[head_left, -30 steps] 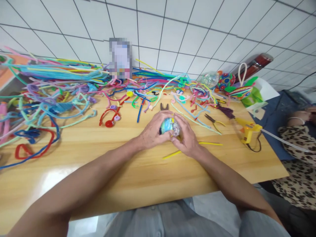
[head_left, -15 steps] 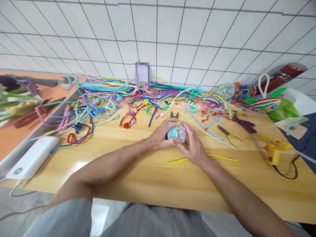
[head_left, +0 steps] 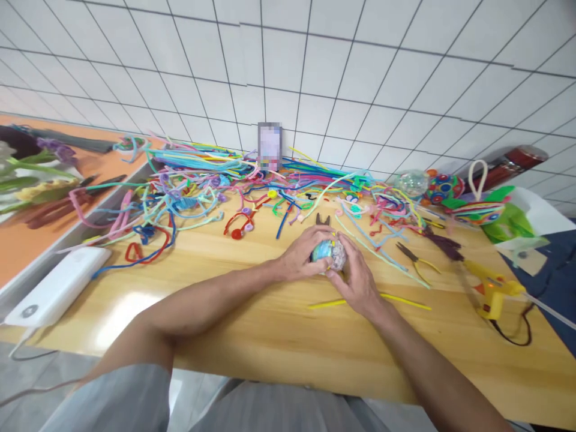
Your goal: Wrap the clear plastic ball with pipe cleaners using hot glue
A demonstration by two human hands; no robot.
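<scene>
Between my two hands is a small ball (head_left: 338, 257), blue-green on its left side and silvery and crinkled on its right, with bits of yellow along the middle. My left hand (head_left: 302, 254) is closed round the blue-green side. On the silvery side, the fingers of my right hand (head_left: 358, 282) are wrapped. A yellow pipe cleaner (head_left: 407, 302) lies on the table, passing under my right wrist. Just beyond my left fingers the dark jaws of a pair of pliers (head_left: 323, 219) show; the rest is hidden.
Tangled coloured pipe cleaners (head_left: 189, 195) line the wall side of the wooden table (head_left: 252, 336). Yellow-handled pliers (head_left: 418, 263) and a yellow glue gun (head_left: 494, 291) lie at right. A white power bank (head_left: 58, 287) sits at left. A phone (head_left: 270, 146) leans on the wall.
The camera view has shifted slightly, so the table and hands appear a little lower. Both hands keep their hold on the ball, with hardly any change in grip.
</scene>
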